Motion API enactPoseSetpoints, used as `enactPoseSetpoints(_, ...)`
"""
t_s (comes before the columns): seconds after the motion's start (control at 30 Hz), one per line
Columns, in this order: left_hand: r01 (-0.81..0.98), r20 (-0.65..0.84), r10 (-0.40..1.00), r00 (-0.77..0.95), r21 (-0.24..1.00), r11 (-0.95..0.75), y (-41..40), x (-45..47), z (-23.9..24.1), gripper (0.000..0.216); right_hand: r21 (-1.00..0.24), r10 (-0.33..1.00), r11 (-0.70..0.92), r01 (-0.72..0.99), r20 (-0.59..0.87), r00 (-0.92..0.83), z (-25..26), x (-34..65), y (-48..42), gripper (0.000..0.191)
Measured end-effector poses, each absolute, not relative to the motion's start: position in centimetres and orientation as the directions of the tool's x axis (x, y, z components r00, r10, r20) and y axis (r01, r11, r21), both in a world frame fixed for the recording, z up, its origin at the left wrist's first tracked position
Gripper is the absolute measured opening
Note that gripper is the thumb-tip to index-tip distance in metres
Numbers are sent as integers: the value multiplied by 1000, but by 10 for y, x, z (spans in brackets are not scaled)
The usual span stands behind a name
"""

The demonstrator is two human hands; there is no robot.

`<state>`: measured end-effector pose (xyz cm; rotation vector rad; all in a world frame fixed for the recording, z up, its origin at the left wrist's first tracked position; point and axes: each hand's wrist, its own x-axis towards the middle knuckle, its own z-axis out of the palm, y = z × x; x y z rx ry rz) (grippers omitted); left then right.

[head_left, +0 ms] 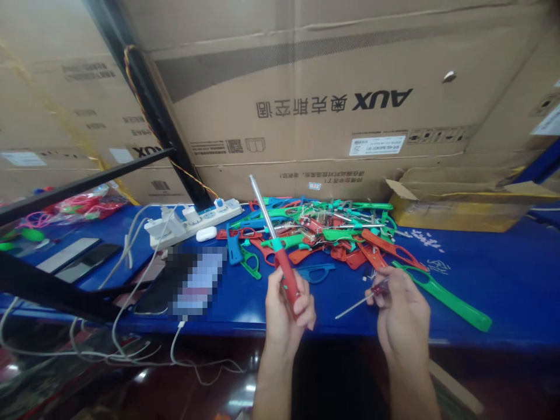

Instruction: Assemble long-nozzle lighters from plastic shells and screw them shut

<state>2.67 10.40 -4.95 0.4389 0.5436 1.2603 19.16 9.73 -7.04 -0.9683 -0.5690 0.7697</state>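
Note:
My left hand (289,303) is closed around the red handle of a long-necked gas lighter (285,265). Its metal tube tilts up and to the left, with a green collar at the base. In my right hand (400,303) is a screwdriver (355,305), gripped by its dark red handle, its thin shaft pointing left and down. Behind both hands lies a pile of lighter parts (306,230) in red, green, blue and orange, mixed with metal tubes. A green lighter shell (455,300) rests right of my right hand.
A phone (199,286) with a lit screen lies at left on the blue table (516,262), near a power strip (175,230) and white earbud case (206,234). An open cardboard box (459,207) stands at right. Small screws (438,266) lie nearby. Cables hang over the front edge.

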Motion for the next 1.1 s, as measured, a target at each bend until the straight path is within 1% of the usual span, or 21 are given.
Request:
enactPoseSetpoints(0.17,-764,-176,966,188,593,256,106,28,-50,42,-891,788,322,-319,66,612,-72,192,96,38)
enactPoseSetpoints(0.3,-750,-150,963,223,605,268,107,30,-53,42,-890,792,312,-332,51,609,-69,191,95,40)
enactPoseSetpoints(0.4,-750,-120,961,250,604,270,107,30,-57,41,-880,818,301,-369,39,574,-65,189,94,38)
enactPoseSetpoints(0.53,-758,-111,962,249,596,265,107,28,-56,42,-897,906,194,-396,9,422,-66,190,93,39)
enactPoseSetpoints(0.63,-783,-113,973,202,578,229,107,27,-51,42,-947,939,128,-295,20,345,-69,192,94,39)
enactPoseSetpoints(0.7,-785,-107,977,187,582,213,106,29,-48,44,-957,950,117,-267,29,312,-67,191,93,38)
enactPoseSetpoints(0.77,-760,-97,979,180,619,201,104,33,-47,50,-940,969,86,-330,3,246,-62,186,89,38)
enactPoseSetpoints(0.83,-713,-75,989,125,687,143,100,38,-49,52,-926,986,31,-377,-33,163,-54,178,83,38)
enactPoseSetpoints(0.87,-680,-61,995,85,726,102,97,42,-50,52,-935,990,13,-355,-37,134,-50,172,79,38)
enactPoseSetpoints(0.9,-644,-47,998,48,762,67,93,45,-52,50,-955,991,15,-298,-26,131,-47,165,75,38)
enactPoseSetpoints(0.97,-586,-44,999,8,809,40,83,51,-54,48,-990,981,77,-117,54,187,-44,151,69,39)
enactPoseSetpoints(1.03,-597,-88,996,19,798,82,73,58,-55,53,-990,960,140,33,144,239,-43,138,65,42)
enactPoseSetpoints(1.1,-655,-125,991,53,744,129,64,64,-56,60,-988,961,142,67,154,230,-44,130,63,48)
